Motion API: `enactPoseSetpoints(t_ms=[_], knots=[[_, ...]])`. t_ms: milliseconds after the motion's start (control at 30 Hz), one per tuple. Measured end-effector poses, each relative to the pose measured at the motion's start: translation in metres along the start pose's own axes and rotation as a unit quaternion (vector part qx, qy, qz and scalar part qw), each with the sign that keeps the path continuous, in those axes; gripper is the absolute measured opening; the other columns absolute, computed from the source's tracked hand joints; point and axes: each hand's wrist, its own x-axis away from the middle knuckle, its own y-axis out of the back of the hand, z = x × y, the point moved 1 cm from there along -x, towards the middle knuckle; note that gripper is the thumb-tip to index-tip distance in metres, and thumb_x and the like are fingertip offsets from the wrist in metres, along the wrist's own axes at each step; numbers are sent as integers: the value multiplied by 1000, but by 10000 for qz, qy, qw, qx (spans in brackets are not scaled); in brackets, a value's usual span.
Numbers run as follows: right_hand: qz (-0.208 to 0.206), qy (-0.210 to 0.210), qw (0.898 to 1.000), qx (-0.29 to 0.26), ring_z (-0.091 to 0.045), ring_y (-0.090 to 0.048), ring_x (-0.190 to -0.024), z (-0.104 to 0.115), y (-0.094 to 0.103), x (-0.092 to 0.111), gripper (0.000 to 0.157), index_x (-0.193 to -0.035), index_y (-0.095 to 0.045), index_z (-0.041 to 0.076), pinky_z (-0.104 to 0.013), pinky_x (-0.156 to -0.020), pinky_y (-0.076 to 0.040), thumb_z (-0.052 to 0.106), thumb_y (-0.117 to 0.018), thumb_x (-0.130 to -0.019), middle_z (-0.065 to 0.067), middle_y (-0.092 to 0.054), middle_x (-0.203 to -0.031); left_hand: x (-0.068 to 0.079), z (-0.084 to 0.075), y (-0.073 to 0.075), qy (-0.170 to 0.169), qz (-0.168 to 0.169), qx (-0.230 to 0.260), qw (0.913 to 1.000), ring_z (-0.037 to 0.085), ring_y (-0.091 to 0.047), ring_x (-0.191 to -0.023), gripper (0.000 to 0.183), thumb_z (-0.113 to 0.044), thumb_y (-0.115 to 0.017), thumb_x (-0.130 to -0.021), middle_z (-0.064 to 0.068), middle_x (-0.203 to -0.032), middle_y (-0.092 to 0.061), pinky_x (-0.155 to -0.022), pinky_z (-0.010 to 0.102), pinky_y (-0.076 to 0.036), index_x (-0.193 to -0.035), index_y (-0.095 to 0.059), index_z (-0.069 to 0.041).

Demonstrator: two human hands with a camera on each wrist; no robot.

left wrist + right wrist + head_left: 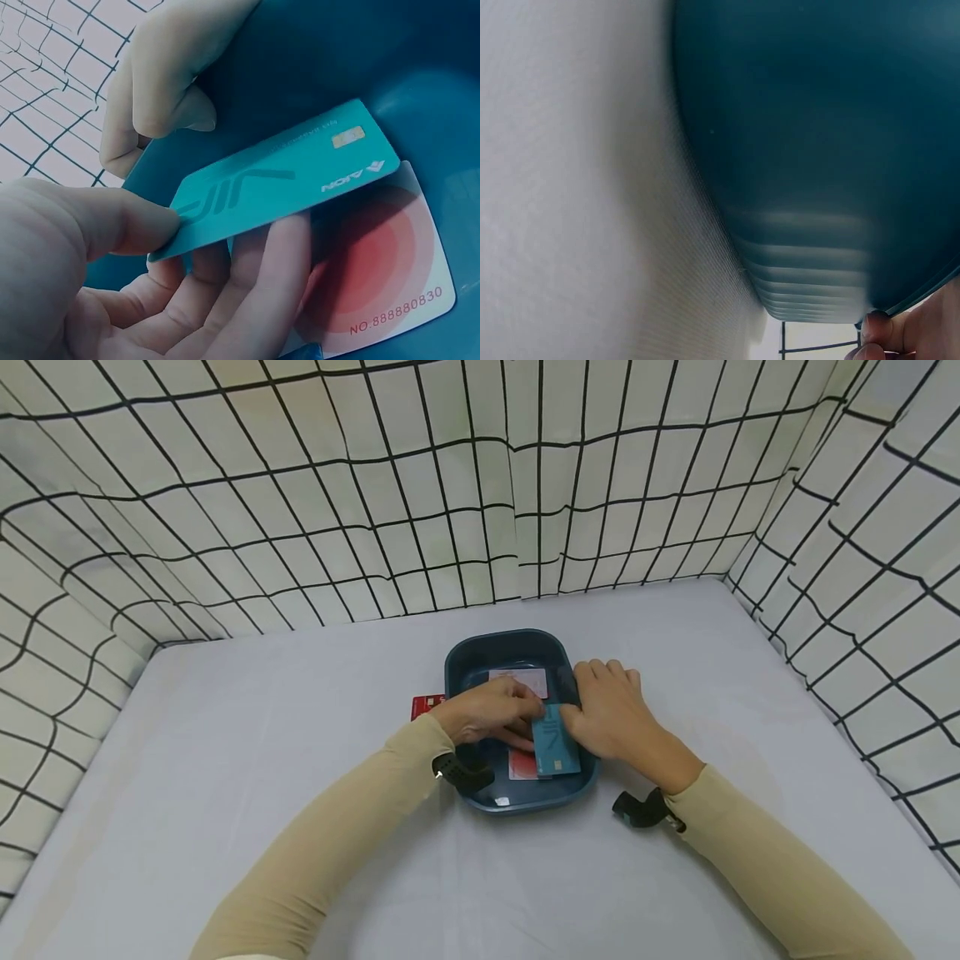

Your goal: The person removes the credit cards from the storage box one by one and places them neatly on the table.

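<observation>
My left hand [487,712] reaches into a dark blue plastic basin [517,806] and pinches a teal bank card [285,176] between thumb and fingers. The card is tilted, its chip end pointing away from the thumb. Beneath it, a white card with red circles [397,277] lies on the basin floor, partly covered by the fingers and the teal card. My right hand [611,714] grips the basin's right rim, thumb over the edge and fingers outside. In the right wrist view, the basin's outer wall fills much of the frame, with fingertips [877,328] at its rim.
A pale pinkish card [528,678] lies at the far end inside the basin. Just outside the left wall, a red card [426,705] rests on the white tabletop [300,735], partly hidden. Black netting [390,518] over white walls borders the table's back and sides.
</observation>
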Motion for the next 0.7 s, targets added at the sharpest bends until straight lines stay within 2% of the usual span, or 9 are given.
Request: enactPoseSetpoints(t_ms=[200,367,533,700], knots=[[-30,9,10000,26,-30,-41,-87,0,0,0,28,-106,-55,3,-42,-77,-26,26,-49,-91,-10,-52,-92,0,0,-1,40,-63,141,9999,21,-77,-92,20,-14,-52,-107,14,-108,-73,-86,41,-64,-120,-60,-1],[-48,2,10000,-7,-30,-42,-88,0,0,0,27,-105,-55,4,-41,-77,-26,25,-49,-90,-10,-53,-93,0,0,-2,-39,-13,340,9994,21,-76,-87,12,-9,-58,-104,11,-103,-70,-83,41,-65,-115,-56,-5],[-55,10,10000,-11,-30,-42,-88,0,0,0,25,-103,-54,4,-42,-78,-27,25,-49,-89,-9,-53,-94,1,0,-2,-181,132,488,9986,20,-75,-85,27,5,-65,-95,10,-100,-69,-80,39,-66,-117,-52,-5],[-50,19,10000,-2,-29,-42,-87,0,0,0,24,-101,-54,5,-42,-78,-26,25,-50,-89,-9,-53,-92,2,-2,-3,-216,181,556,9981,19,-75,-86,40,11,-70,-89,9,-95,-71,-87,44,-64,-122,-52,-3]])
